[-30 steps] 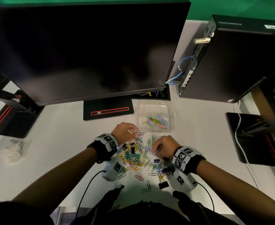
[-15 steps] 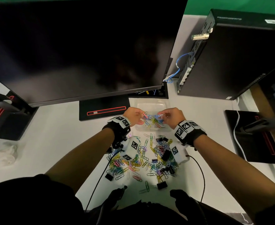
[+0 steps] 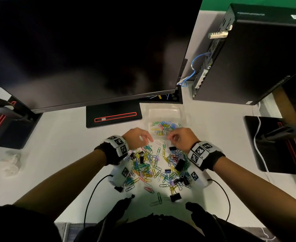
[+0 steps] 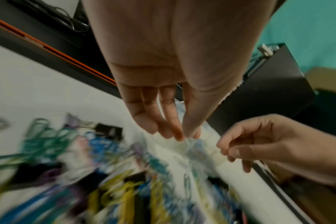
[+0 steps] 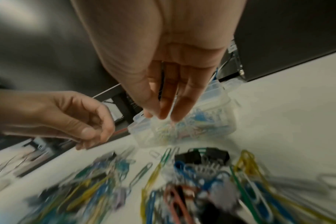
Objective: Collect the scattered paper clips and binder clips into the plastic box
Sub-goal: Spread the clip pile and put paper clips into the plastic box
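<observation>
A clear plastic box (image 3: pixel 163 111) stands on the white desk before the monitor, with several coloured paper clips in its near half. A scattered pile of paper clips and black binder clips (image 3: pixel 154 166) lies between my wrists; one binder clip (image 3: pixel 175 197) sits apart at the near edge. My left hand (image 3: pixel 148 139) hovers over the pile's far left, fingers hanging loose and holding nothing (image 4: pixel 182 136). My right hand (image 3: pixel 170 137) hovers just short of the box's near wall, fingers straight down and empty (image 5: pixel 161 117). The box (image 5: pixel 192 125) shows blurred behind those fingers.
A large dark monitor (image 3: pixel 91 49) overhangs the desk, its stand base (image 3: pixel 114 116) left of the box. A black computer tower (image 3: pixel 257 49) stands at the back right. Black stands flank both sides (image 3: pixel 3 124) (image 3: pixel 274 145). A crumpled tissue (image 3: pixel 10 163) lies far left.
Both hands carried clips from the pile to the box, let them go there, and have drawn back toward the pile, now empty. More clips lie in the box.
</observation>
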The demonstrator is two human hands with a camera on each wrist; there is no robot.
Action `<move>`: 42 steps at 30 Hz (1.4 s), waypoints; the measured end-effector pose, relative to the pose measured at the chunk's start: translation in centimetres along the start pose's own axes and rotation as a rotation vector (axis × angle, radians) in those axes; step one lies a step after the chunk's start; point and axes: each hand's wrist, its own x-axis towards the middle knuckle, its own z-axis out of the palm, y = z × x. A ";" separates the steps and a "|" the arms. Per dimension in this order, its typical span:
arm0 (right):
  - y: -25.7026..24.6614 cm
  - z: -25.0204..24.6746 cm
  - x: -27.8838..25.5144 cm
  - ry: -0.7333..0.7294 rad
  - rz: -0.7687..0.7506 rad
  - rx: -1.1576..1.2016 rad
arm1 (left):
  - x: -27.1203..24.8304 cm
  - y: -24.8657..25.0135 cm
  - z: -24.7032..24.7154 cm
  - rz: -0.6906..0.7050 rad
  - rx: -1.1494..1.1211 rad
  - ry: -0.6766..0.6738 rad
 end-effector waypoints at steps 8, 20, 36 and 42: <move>0.1 3.0 -2.8 -0.439 0.013 -0.257 | -2.8 -2.7 3.4 -0.034 0.245 -0.100; -0.4 4.4 -3.9 -0.445 0.007 -0.396 | -2.5 -1.8 4.6 -0.036 0.326 -0.034; -0.5 5.7 -4.4 -0.355 -0.011 -0.379 | -3.5 -1.9 4.8 0.115 0.240 0.052; -0.9 5.7 -3.5 -0.314 0.035 -0.288 | -3.7 -3.4 3.0 0.000 0.187 0.151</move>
